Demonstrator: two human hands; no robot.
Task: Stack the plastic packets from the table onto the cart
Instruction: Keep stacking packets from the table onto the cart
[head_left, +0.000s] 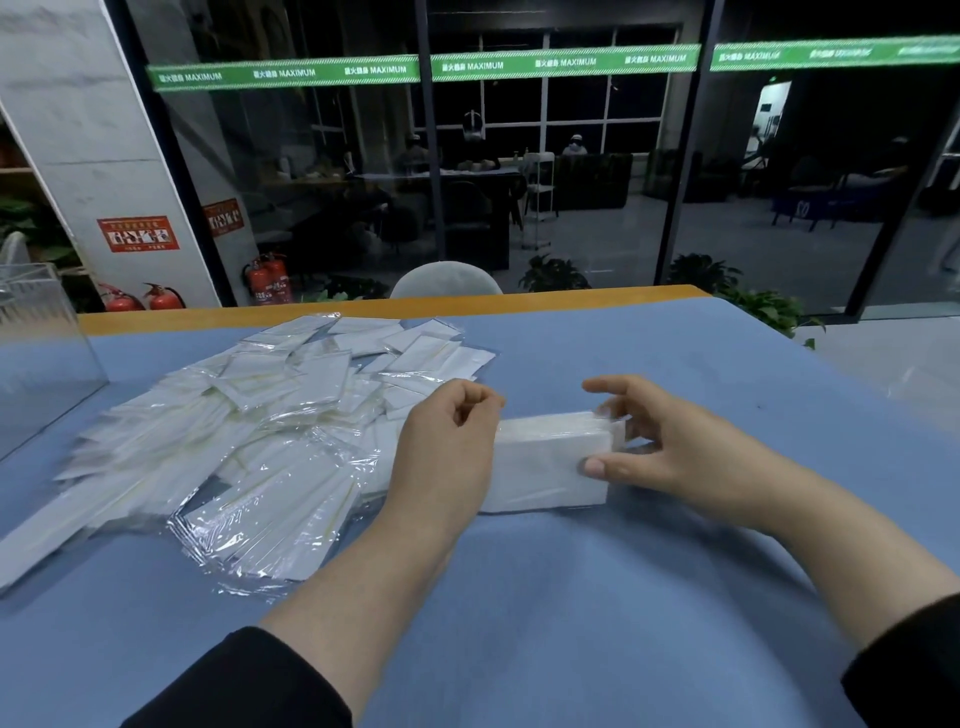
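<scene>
A neat white stack of plastic packets (550, 462) lies on the blue tablecloth (571, 597) in the middle. My right hand (660, 447) grips the stack's right end, thumb on the near side and fingers over the far top edge. My left hand (447, 447) sits at the stack's left end with fingers curled, its palm side against the packets; I cannot tell if it grips them. A wide loose pile of clear plastic packets (249, 426) spreads over the table to the left. No cart is in view.
A clear acrylic box (41, 353) stands at the table's left edge. The table's wooden far edge (363, 306) runs along a glass wall. A grey chair back (445, 280) and potted plants sit behind it.
</scene>
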